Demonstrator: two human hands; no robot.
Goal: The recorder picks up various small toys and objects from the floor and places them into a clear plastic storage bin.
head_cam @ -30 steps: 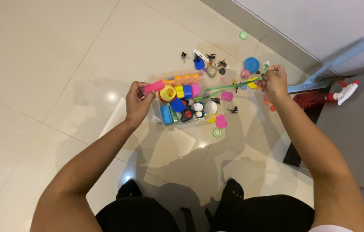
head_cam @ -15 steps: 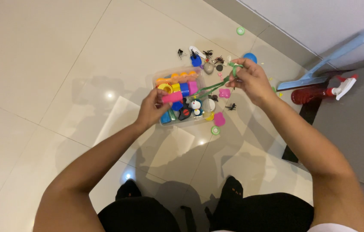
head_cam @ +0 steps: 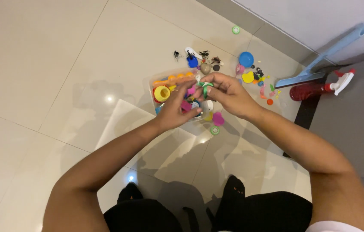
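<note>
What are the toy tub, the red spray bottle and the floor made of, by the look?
Toy tub: clear glossy plastic, probably; the toys show through its wall.
Red spray bottle: likely translucent red plastic with a white opaque trigger head.
Floor: glazed cream tile, seemingly ceramic; it mirrors a light spot and has thin grout lines.

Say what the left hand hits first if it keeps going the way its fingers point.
Probably the right hand: the left hand points up-right at it and the green piece it pinches. Beyond lie small toys on the floor; depth is unclear.

One head-worn camera looks steeply down, near the hands [head_cam: 203,96], at the tiled floor [head_cam: 40,64].
</note>
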